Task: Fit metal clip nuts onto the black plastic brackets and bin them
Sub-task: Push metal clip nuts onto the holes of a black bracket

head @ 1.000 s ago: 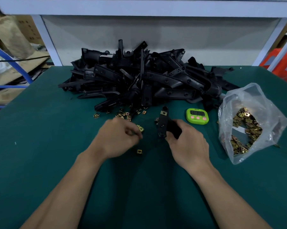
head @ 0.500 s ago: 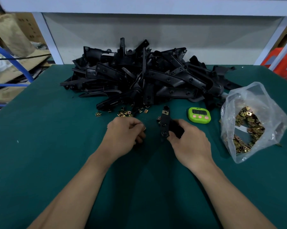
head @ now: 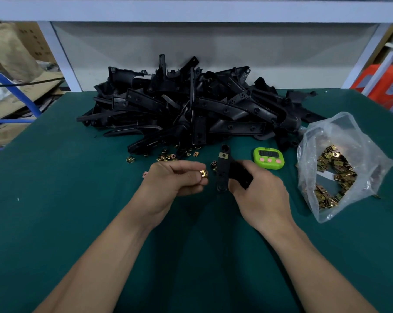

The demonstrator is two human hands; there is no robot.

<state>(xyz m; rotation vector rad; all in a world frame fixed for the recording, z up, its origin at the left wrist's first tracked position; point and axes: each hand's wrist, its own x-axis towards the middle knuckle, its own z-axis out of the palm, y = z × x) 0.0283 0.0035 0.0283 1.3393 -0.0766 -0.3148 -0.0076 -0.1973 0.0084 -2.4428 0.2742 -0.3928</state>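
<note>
While I'm watching the head feed from my desk, the left hand (head: 175, 179) has one brass-coloured clip nut (head: 204, 173) pinched at the tips of its fingers (head: 184, 166), thumb underneath and index on top, with the other fingers curled in behind. The nut sticks out toward the right, just beside the black bracket (head: 222, 170) but not touching it as far as I can tell.

The right hand (head: 261, 193) grips that bracket, its fingers (head: 251, 166) wrapped round the thicker side. The flat strip with the holes faces the nut and its round end points away from me. There's a small brass square near that far end; looks like a nut already seated, can't swear to it. Both hands hover just above the green counter (head: 55, 199).

Behind them sits the big pile of brackets (head: 191, 109), with loose clip nuts (head: 168, 157) scattered along its near edge. To the right is a clear plastic bag (head: 349, 132) full of more nuts.

As for writing, the only candidate is the green timer (head: 268, 158) with pink buttons, between bracket and bag. Its display digits are too small and dim for me to read.
</note>
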